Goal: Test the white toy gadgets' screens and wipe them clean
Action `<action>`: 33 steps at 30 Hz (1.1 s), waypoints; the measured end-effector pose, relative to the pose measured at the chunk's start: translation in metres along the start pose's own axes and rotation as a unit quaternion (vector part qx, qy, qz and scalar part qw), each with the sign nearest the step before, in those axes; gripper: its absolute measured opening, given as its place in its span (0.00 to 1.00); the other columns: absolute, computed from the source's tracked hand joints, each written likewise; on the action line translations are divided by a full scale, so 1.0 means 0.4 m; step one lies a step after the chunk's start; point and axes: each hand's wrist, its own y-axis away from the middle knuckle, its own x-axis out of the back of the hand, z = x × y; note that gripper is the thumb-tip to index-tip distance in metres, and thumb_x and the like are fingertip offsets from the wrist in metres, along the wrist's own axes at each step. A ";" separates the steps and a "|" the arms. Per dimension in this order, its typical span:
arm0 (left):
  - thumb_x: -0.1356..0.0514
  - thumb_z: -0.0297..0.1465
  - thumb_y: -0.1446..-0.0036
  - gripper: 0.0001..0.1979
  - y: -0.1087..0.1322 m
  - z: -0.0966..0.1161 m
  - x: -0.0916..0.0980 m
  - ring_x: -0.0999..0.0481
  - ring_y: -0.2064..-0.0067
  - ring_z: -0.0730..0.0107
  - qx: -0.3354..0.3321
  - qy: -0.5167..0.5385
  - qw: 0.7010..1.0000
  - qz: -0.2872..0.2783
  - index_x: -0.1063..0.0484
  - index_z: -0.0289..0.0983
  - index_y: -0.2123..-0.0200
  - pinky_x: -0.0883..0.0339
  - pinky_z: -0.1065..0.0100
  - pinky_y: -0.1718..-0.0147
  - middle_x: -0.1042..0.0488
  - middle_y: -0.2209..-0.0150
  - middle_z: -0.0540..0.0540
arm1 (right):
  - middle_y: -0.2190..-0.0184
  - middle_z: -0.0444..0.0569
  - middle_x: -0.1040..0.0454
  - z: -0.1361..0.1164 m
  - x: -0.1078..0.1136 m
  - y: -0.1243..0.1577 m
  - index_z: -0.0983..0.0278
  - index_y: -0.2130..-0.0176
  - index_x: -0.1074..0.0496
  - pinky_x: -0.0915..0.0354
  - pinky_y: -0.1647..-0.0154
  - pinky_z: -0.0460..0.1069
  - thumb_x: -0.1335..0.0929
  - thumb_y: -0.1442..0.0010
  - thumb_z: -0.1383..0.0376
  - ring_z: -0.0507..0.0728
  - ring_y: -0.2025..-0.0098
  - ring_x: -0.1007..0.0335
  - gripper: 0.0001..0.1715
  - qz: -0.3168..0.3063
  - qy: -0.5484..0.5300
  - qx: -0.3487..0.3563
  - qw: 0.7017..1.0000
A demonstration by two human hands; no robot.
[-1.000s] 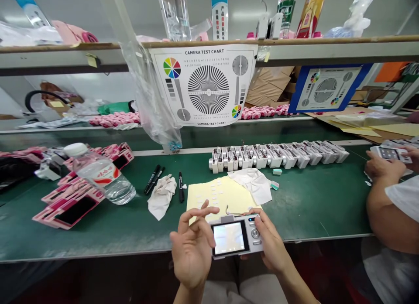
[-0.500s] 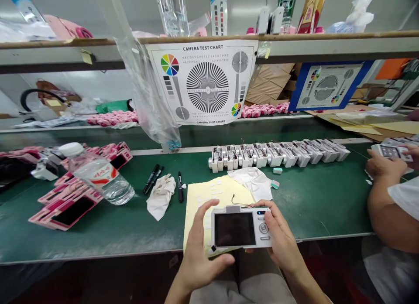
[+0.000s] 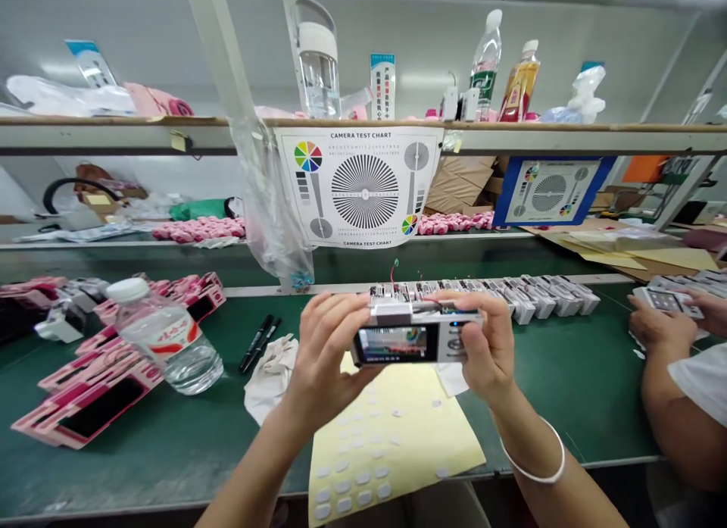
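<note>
A white digital camera [image 3: 417, 338] is raised between both hands, its lit screen showing a coloured picture. My left hand [image 3: 332, 346] grips the camera's left end, thumb below and fingers along the top. On the other end, my right hand [image 3: 485, 342] holds it with the thumb by the buttons. Thin wires stick up from the camera's open top. Beyond it, a paper camera test chart [image 3: 363, 187] hangs from the shelf. Under the hands lies a yellow sheet [image 3: 409, 452] with rows of small white pieces stuck on it.
White camera bodies [image 3: 528, 297] stand in a row behind. At left are a water bottle [image 3: 170, 338], pink cameras [image 3: 96, 399], black markers [image 3: 260, 345] and a white cloth [image 3: 269, 380]. A co-worker's hands [image 3: 664, 320] hold another camera at right. A shelf [image 3: 482, 138] runs overhead.
The camera has been raised toward the chart, and its dark screen now shows a picture. My left hand, previously spread beside it, has closed on its left end. The view has tilted upward.
</note>
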 end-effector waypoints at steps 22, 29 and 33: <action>0.39 0.40 0.49 0.21 -0.141 0.108 0.073 0.33 0.50 0.51 -0.085 -0.211 0.974 0.024 0.34 0.37 0.53 0.49 0.44 0.46 0.25 0.60 0.41 | 0.61 0.46 0.25 -0.117 -0.010 -0.068 0.62 0.56 0.32 0.29 0.66 0.48 0.41 0.37 0.67 0.54 0.60 0.27 0.13 0.061 -0.082 0.051 0.993; 0.41 0.42 0.48 0.20 -0.145 0.238 0.114 0.33 0.50 0.50 -0.104 -0.219 0.969 0.037 0.32 0.37 0.55 0.50 0.44 0.46 0.24 0.62 0.42 | 0.62 0.45 0.25 -0.241 -0.001 -0.019 0.62 0.57 0.31 0.31 0.67 0.47 0.40 0.37 0.65 0.52 0.64 0.27 0.12 0.081 -0.052 0.074 0.993; 0.41 0.43 0.47 0.21 -0.142 0.294 0.139 0.33 0.50 0.51 -0.112 -0.220 0.968 0.051 0.32 0.38 0.54 0.49 0.45 0.46 0.24 0.62 0.45 | 0.63 0.45 0.26 -0.296 -0.001 0.007 0.59 0.57 0.32 0.31 0.67 0.48 0.40 0.37 0.61 0.55 0.63 0.27 0.11 0.091 -0.028 0.081 0.992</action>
